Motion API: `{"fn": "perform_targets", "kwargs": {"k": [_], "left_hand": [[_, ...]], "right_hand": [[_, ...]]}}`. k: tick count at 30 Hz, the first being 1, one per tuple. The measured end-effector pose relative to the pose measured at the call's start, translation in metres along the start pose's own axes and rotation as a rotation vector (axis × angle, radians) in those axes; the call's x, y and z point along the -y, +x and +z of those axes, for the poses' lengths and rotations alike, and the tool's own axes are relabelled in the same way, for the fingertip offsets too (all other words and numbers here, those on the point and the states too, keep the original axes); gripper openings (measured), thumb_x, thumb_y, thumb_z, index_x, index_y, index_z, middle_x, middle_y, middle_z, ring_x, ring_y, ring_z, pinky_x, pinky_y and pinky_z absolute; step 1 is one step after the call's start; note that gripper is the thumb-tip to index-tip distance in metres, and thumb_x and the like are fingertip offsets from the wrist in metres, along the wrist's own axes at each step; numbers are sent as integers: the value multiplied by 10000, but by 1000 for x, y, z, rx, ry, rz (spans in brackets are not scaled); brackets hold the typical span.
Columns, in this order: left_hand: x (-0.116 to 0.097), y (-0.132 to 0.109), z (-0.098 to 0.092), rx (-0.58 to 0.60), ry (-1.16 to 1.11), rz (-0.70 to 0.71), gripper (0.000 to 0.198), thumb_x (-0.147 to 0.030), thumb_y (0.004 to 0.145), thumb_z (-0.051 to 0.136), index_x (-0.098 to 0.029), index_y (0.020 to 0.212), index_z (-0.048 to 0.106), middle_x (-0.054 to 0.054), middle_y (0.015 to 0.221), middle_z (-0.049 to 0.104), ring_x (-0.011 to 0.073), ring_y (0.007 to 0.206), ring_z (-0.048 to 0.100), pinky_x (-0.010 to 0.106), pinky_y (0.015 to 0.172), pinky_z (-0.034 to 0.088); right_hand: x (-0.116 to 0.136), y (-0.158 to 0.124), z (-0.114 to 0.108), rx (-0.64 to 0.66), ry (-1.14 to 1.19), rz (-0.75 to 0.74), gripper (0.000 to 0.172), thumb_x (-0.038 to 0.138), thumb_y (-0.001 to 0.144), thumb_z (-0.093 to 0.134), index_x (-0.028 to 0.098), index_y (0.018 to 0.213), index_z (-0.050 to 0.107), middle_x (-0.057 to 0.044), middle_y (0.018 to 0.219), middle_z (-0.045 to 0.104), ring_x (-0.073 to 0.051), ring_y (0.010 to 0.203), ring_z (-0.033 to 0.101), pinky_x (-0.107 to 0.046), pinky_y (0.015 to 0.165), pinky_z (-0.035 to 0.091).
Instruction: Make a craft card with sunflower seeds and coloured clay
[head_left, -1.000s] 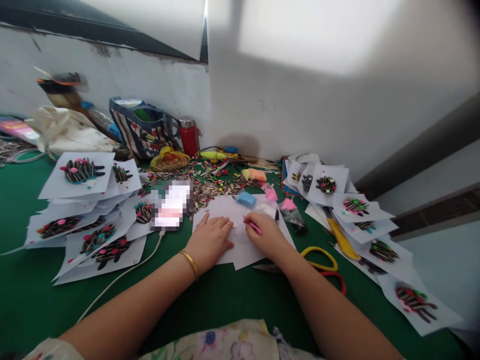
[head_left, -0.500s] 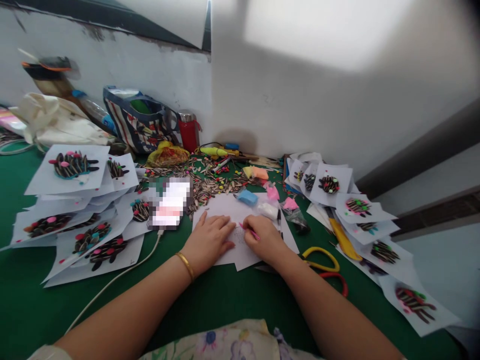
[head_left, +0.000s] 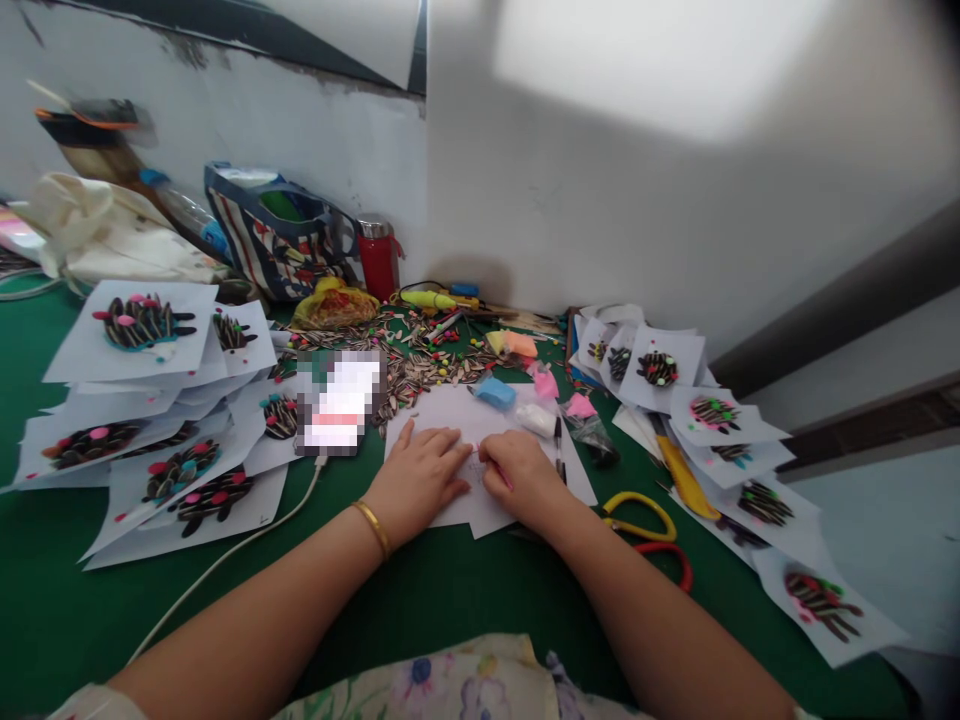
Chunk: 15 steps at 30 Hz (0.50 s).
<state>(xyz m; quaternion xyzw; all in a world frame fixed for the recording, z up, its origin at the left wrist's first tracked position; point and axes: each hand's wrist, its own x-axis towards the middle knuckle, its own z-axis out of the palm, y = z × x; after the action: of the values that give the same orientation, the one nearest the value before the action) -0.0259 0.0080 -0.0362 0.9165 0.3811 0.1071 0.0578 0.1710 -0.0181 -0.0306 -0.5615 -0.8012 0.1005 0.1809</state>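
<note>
My left hand [head_left: 420, 480], a gold bangle at its wrist, lies flat with fingers stretched on a white sheet of paper [head_left: 450, 415] on the green table [head_left: 450, 600]. My right hand [head_left: 521, 478] is closed round a pink pen [head_left: 501, 474] whose tip touches the same sheet, right beside my left fingertips. Just beyond the sheet lie a blue clay lump [head_left: 495, 392], a white lump [head_left: 537, 420] and pink lumps [head_left: 579, 407]. A black marker [head_left: 558, 440] lies by my right hand.
Finished sheets with seed-and-clay figures are stacked at left [head_left: 142, 330] and right [head_left: 712, 415]. Loose sunflower seeds [head_left: 420, 365] cover the middle back. A blurred phone [head_left: 337, 405] with a white cable, yellow scissors [head_left: 637, 515], red scissors [head_left: 671, 565], a red flask [head_left: 377, 258] and a striped bag [head_left: 274, 245] stand around.
My right hand with the pink pen has slid a little left across the sheet, closer to my left fingertips. My left hand stays flat in place. The view shifted slightly.
</note>
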Motion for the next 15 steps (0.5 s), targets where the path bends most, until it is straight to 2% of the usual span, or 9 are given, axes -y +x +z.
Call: {"fn": "perform_targets", "kwargs": {"k": [2, 6, 10, 15], "left_hand": [[1, 0, 0, 7, -11, 3, 442, -375, 878, 604, -256, 1297, 532, 77, 1387, 537, 279, 1272, 471, 560, 1142, 193], [4, 1, -2, 17, -44, -6, 509, -384, 880, 599, -209, 1344, 485, 103, 1390, 540, 266, 1288, 472, 544, 1159, 164], [7, 2, -5, 20, -55, -5, 460, -386, 881, 595, -203, 1298, 529, 103, 1376, 554, 261, 1268, 494, 532, 1161, 170], [7, 2, -4, 16, -48, 4, 437, -388, 873, 605, -205, 1267, 563, 100, 1377, 552, 271, 1262, 496, 532, 1150, 202]], "right_hand": [[-2, 0, -1, -53, 10, 18, 151, 125, 777, 498, 180, 868, 606, -43, 790, 610, -200, 796, 536, -310, 762, 362], [-9, 1, -5, -154, 60, 64, 253, 144, 817, 507, 168, 1046, 612, -56, 836, 658, -210, 814, 579, -320, 769, 401], [-18, 3, -3, -118, 78, 50, 185, 193, 859, 532, 194, 988, 664, -54, 886, 704, -209, 821, 621, -324, 762, 438], [-23, 4, 4, -169, 114, -39, 187, 222, 885, 559, 223, 968, 726, -53, 978, 717, -206, 931, 632, -349, 877, 457]]}}
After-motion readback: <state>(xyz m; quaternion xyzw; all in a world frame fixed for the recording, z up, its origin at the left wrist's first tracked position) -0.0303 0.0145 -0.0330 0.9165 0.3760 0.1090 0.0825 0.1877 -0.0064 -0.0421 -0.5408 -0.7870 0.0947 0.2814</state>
